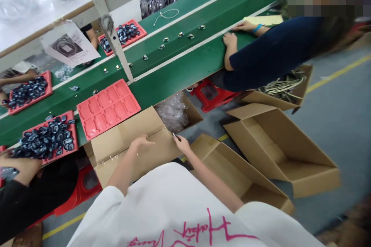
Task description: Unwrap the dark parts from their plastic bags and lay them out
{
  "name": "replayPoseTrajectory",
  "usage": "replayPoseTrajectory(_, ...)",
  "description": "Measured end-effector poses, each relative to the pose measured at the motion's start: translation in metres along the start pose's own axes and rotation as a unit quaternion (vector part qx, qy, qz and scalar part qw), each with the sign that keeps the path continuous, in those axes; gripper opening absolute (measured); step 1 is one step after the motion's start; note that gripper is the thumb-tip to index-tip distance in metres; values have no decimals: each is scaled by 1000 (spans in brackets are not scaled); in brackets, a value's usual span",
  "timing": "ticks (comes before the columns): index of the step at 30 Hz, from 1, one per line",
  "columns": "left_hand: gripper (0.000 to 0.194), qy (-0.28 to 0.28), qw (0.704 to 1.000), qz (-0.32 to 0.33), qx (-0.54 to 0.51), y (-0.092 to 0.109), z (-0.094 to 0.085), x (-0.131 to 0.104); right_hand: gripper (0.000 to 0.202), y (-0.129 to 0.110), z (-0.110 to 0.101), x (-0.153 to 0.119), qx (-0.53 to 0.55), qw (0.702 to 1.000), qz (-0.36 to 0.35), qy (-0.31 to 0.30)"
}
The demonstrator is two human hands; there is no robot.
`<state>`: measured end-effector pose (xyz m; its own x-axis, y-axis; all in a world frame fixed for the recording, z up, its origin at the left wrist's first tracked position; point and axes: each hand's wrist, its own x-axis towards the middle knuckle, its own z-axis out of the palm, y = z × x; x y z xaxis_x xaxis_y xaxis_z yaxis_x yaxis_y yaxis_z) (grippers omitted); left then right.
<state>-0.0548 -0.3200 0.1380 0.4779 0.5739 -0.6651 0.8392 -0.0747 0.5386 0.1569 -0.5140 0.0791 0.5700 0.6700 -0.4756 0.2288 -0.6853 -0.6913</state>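
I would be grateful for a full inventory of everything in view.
filled trays: three, red with dark parts, along the line
bare tray: one, red, beside the closed box
closed box: one, brown, under the hands
open boxes: four, brown; two bare, one with clear plastic, one with cables; right
belt: one, green, running diagonally
small parts: about ten, dark and pale, on the belt
cable loop: one, white, upper middle
printed sheet: one, white, upper left
stools: at least two, red, beside the belt
co-workers: at least four, partly visible, navy or black sleeves nearest, both sides
left hand: one, bare, over closed box
right hand: one, bare, at its right end
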Motion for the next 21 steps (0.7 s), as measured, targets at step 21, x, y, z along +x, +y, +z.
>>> replayPoseTrajectory(21,32,33,998,42,42,13,35,-27,32,-36,20,-9,-11,997,-70,-39)
